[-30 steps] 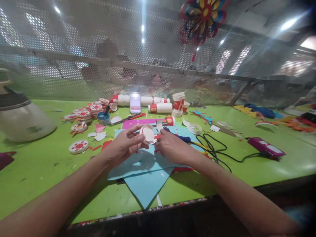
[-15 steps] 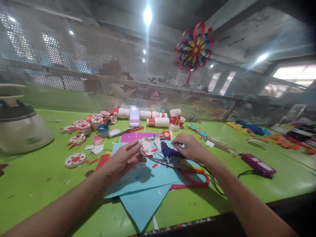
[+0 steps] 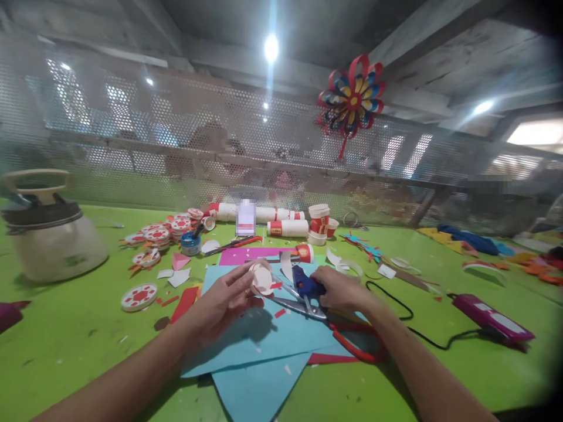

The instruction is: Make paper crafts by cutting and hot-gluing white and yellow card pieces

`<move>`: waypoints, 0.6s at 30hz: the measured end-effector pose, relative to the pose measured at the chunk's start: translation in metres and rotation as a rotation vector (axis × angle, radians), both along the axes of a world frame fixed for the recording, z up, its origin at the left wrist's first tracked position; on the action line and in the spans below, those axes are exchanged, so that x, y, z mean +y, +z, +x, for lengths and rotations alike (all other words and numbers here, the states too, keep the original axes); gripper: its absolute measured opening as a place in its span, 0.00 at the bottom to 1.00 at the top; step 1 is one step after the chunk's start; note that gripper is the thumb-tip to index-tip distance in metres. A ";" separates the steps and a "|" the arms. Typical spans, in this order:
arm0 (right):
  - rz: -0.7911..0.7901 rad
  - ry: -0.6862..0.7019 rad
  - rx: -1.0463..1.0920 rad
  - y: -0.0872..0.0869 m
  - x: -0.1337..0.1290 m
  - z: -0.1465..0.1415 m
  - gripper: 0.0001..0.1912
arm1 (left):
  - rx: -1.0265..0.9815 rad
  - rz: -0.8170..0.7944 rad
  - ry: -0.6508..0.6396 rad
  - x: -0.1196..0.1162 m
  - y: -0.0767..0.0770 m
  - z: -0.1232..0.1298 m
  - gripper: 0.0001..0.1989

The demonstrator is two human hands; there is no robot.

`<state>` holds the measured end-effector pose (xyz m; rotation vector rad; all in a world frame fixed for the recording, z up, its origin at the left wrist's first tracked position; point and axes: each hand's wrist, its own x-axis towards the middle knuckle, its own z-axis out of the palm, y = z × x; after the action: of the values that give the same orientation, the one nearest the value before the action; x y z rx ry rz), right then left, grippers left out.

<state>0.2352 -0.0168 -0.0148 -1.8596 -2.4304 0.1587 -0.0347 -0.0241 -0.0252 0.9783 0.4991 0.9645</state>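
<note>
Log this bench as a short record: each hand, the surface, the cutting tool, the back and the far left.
Left hand: holding a round white paper piece
Right hand: at the blue glue gun, grip unclear
Surface: blue sheets on a green table
Cutting tool: red-handled scissors
Back: stacked paper cups
Far left: lidded container

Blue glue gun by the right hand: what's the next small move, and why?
Probably lift the blue glue gun clear: the right hand is at its handle, the scissors lie close by, and the left hand holds the white disc.
</note>
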 end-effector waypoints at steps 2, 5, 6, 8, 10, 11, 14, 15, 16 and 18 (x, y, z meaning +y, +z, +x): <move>0.020 -0.018 0.029 0.005 -0.002 0.003 0.18 | -0.023 -0.005 -0.006 0.000 0.000 0.000 0.16; 0.061 -0.058 0.067 0.021 -0.006 0.013 0.18 | -0.046 -0.018 0.000 0.001 0.001 -0.001 0.15; 0.081 -0.083 0.087 0.026 -0.007 0.017 0.18 | -0.053 -0.022 0.006 0.002 0.001 -0.001 0.14; 0.140 -0.160 0.167 0.036 -0.008 0.026 0.19 | -0.056 -0.020 0.023 0.002 0.002 -0.001 0.14; 0.196 -0.227 0.331 0.041 -0.011 0.030 0.19 | -0.055 -0.006 0.044 0.003 0.003 0.000 0.14; 0.206 -0.234 0.443 0.042 -0.014 0.030 0.17 | -0.055 -0.002 0.056 0.003 0.004 0.000 0.15; 0.133 -0.110 0.785 0.042 -0.024 0.017 0.13 | -0.068 -0.018 0.081 0.004 0.004 0.001 0.15; 0.089 -0.041 0.857 0.042 -0.029 0.011 0.15 | -0.072 -0.024 0.082 0.004 0.004 0.001 0.15; 0.043 0.025 0.896 0.041 -0.033 0.005 0.17 | -0.076 -0.025 0.080 0.005 0.003 0.001 0.14; -0.028 0.137 0.900 0.039 -0.041 -0.006 0.19 | -0.080 -0.017 0.073 0.005 0.002 0.001 0.14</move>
<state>0.2288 -0.0573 0.0247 -1.2077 -1.8860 0.8301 -0.0337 -0.0188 -0.0233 0.9081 0.4775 1.0592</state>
